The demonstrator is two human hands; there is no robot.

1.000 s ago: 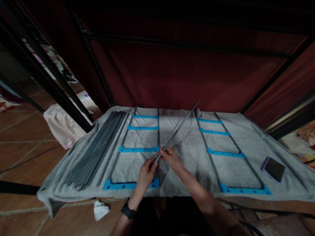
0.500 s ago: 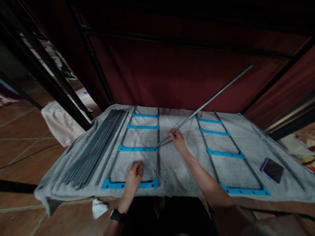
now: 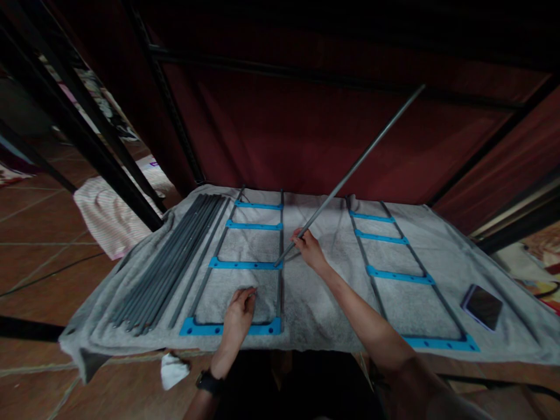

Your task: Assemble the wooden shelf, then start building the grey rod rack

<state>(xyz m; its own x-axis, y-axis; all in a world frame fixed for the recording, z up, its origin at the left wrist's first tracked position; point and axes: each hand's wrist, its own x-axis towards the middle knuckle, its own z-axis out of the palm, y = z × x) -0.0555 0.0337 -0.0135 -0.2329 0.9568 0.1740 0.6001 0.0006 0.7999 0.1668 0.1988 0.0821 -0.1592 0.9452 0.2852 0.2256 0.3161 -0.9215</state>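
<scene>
My right hand point(image 3: 308, 248) is closed around a long grey metal rod point(image 3: 350, 173) near its lower end. The rod slants up to the right, and its lower tip meets the right end of a blue crosspiece point(image 3: 245, 265) on the left ladder-like frame. Over the lower part of that frame, just above its front blue crosspiece point(image 3: 199, 329), my left hand point(image 3: 240, 309) has its fingertips pressed together. Whether something small is pinched there I cannot make out. Grey side rods point(image 3: 280, 291) join the blue crosspieces, which have holes along them.
Several loose grey rods point(image 3: 175, 262) lie side by side at the left of the grey cloth point(image 3: 324, 315). A second blue-and-grey frame point(image 3: 400, 274) lies at the right, with a phone point(image 3: 483, 306) beside it. A dark red panel point(image 3: 284, 128) stands behind.
The rod has tilted more upright, its upper end swinging up and left while the lower tip stays at the crosspiece. My right hand has shifted slightly left; my left hand has barely moved.
</scene>
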